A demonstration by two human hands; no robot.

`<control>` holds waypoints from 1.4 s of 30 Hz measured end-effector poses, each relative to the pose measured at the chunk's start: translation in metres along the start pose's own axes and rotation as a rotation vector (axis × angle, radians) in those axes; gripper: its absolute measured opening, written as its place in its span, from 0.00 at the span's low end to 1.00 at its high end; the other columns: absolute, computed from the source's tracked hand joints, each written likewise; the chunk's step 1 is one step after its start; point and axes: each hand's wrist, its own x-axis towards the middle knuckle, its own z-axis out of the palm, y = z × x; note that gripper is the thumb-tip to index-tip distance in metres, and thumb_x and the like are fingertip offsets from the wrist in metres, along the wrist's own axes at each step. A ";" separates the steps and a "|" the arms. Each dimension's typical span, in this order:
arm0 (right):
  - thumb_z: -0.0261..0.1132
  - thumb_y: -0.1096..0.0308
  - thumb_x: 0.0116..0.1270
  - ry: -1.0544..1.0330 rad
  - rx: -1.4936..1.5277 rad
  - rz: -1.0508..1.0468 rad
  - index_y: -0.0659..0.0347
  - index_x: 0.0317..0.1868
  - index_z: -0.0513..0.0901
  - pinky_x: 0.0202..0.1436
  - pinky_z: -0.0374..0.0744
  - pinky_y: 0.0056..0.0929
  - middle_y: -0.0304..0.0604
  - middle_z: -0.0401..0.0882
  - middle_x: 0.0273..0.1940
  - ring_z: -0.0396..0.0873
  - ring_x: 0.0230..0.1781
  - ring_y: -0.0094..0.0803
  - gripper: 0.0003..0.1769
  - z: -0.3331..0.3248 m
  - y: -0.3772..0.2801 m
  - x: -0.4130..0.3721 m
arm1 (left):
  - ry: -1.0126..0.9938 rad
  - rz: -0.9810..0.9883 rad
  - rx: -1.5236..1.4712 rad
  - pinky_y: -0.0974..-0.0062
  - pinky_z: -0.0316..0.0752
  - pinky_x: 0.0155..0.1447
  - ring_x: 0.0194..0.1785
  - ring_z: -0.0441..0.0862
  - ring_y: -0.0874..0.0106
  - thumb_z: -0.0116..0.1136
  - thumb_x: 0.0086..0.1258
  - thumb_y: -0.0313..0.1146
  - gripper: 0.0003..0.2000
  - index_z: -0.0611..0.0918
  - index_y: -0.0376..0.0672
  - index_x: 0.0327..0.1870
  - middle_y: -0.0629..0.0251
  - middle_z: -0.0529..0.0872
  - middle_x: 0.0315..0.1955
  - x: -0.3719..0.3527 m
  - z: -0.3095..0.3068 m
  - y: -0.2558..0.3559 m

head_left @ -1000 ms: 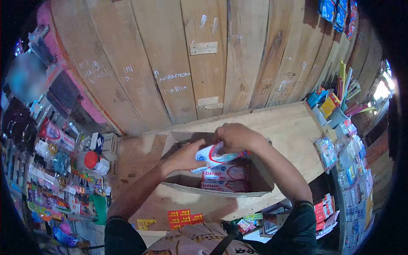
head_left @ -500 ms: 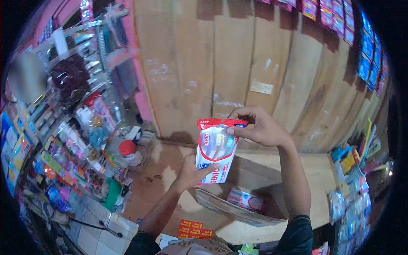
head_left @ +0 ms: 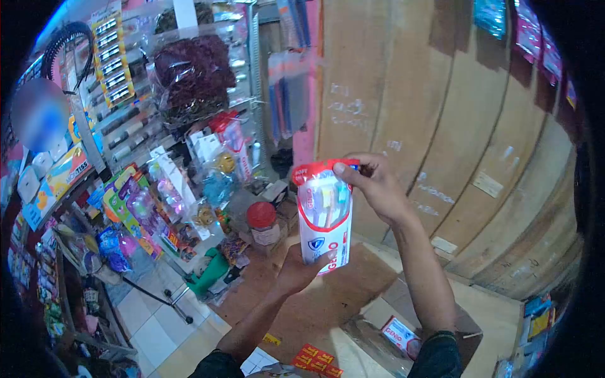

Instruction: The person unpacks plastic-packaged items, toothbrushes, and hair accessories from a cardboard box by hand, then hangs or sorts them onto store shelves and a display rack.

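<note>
A white and red GENIO toothbrush pack (head_left: pixel 326 214), with a clear window showing several brushes, is held upright in front of the camera. My left hand (head_left: pixel 302 269) grips its lower end, thumb across the front. Up at the red top edge, my right hand (head_left: pixel 372 183) pinches the upper right corner. Below my right forearm stands an open cardboard box (head_left: pixel 372 343), and another GENIO pack (head_left: pixel 399 335) lies inside it.
Hanging and stacked goods fill the left, with a red-lidded jar (head_left: pixel 263 223) and a green item (head_left: pixel 211 274) beside the brown surface (head_left: pixel 252 302). A wooden plank wall (head_left: pixel 403 94) rises behind. Small red and yellow packs (head_left: pixel 315 360) lie at the bottom.
The view has turned left, so the box and wall appear farther right and more of the left-hand goods shows. Both hands still hold the pack, which is now more upright.
</note>
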 end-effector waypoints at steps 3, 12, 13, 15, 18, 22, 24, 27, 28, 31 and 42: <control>0.68 0.63 0.68 -0.001 0.093 0.021 0.65 0.44 0.86 0.33 0.74 0.19 0.33 0.83 0.31 0.76 0.29 0.16 0.13 0.026 0.024 0.044 | 0.071 -0.124 0.295 0.73 0.78 0.51 0.46 0.83 0.76 0.63 0.70 0.40 0.17 0.80 0.39 0.54 0.63 0.87 0.43 0.006 -0.025 0.007; 0.64 0.62 0.71 -0.021 0.482 0.004 0.64 0.45 0.84 0.35 0.75 0.20 0.37 0.85 0.36 0.77 0.32 0.17 0.13 0.097 0.107 0.156 | 0.155 -0.079 -0.246 0.67 0.86 0.46 0.44 0.87 0.61 0.59 0.73 0.35 0.20 0.72 0.33 0.60 0.52 0.84 0.48 0.078 -0.098 -0.062; 0.64 0.62 0.71 -0.013 0.522 0.000 0.64 0.45 0.84 0.35 0.75 0.20 0.37 0.85 0.35 0.77 0.32 0.16 0.13 0.103 0.113 0.163 | 0.166 -0.080 -0.268 0.66 0.87 0.46 0.45 0.87 0.60 0.59 0.72 0.33 0.21 0.70 0.33 0.60 0.51 0.84 0.47 0.084 -0.104 -0.061; 0.63 0.62 0.72 0.017 0.505 -0.044 0.64 0.45 0.84 0.35 0.74 0.20 0.37 0.85 0.35 0.77 0.32 0.16 0.13 0.111 0.128 0.178 | 0.184 -0.073 -0.255 0.65 0.87 0.47 0.45 0.86 0.59 0.59 0.72 0.32 0.20 0.71 0.32 0.60 0.50 0.84 0.47 0.095 -0.114 -0.060; 0.61 0.61 0.73 0.090 0.404 -0.113 0.65 0.43 0.83 0.35 0.74 0.22 0.36 0.84 0.33 0.76 0.32 0.17 0.14 0.122 0.148 0.195 | 0.217 -0.108 -0.241 0.65 0.87 0.48 0.46 0.86 0.60 0.59 0.72 0.31 0.18 0.73 0.31 0.58 0.50 0.84 0.47 0.113 -0.130 -0.070; 0.60 0.60 0.73 0.208 0.307 -0.144 0.66 0.41 0.81 0.36 0.75 0.25 0.38 0.83 0.30 0.77 0.32 0.19 0.15 0.140 0.162 0.212 | 0.268 -0.229 -0.218 0.66 0.87 0.49 0.46 0.86 0.60 0.58 0.72 0.32 0.17 0.75 0.30 0.56 0.52 0.84 0.47 0.131 -0.144 -0.074; 0.59 0.59 0.73 0.278 0.220 -0.189 0.67 0.40 0.80 0.37 0.75 0.29 0.42 0.82 0.29 0.79 0.32 0.25 0.16 0.146 0.167 0.219 | 0.320 -0.240 -0.083 0.68 0.85 0.49 0.46 0.85 0.63 0.58 0.73 0.33 0.17 0.76 0.31 0.56 0.54 0.84 0.47 0.137 -0.143 -0.060; 0.58 0.58 0.73 0.380 0.102 -0.217 0.70 0.41 0.79 0.40 0.76 0.37 0.52 0.82 0.30 0.81 0.33 0.40 0.19 0.152 0.172 0.227 | 0.364 -0.205 -0.123 0.72 0.82 0.50 0.46 0.84 0.69 0.58 0.73 0.34 0.15 0.78 0.32 0.54 0.59 0.85 0.45 0.146 -0.147 -0.072; 0.57 0.57 0.73 0.418 0.055 -0.200 0.70 0.42 0.79 0.41 0.76 0.40 0.55 0.81 0.31 0.82 0.35 0.45 0.20 0.155 0.177 0.233 | 0.374 -0.181 -0.177 0.73 0.80 0.49 0.45 0.83 0.72 0.58 0.73 0.35 0.15 0.78 0.33 0.53 0.60 0.85 0.44 0.149 -0.148 -0.078; 0.57 0.54 0.74 0.513 -0.039 -0.273 0.68 0.42 0.79 0.40 0.75 0.34 0.48 0.79 0.30 0.78 0.32 0.35 0.21 0.162 0.191 0.241 | 0.362 -0.066 0.029 0.75 0.77 0.48 0.43 0.82 0.76 0.59 0.73 0.36 0.14 0.80 0.34 0.51 0.63 0.86 0.43 0.157 -0.153 -0.082; 0.55 0.50 0.74 0.367 -0.053 -0.184 0.70 0.50 0.77 0.51 0.74 0.48 0.64 0.80 0.42 0.79 0.47 0.59 0.26 0.156 0.194 0.233 | 0.357 -0.114 0.025 0.75 0.75 0.46 0.42 0.81 0.78 0.61 0.72 0.35 0.13 0.82 0.35 0.48 0.64 0.87 0.40 0.156 -0.143 -0.077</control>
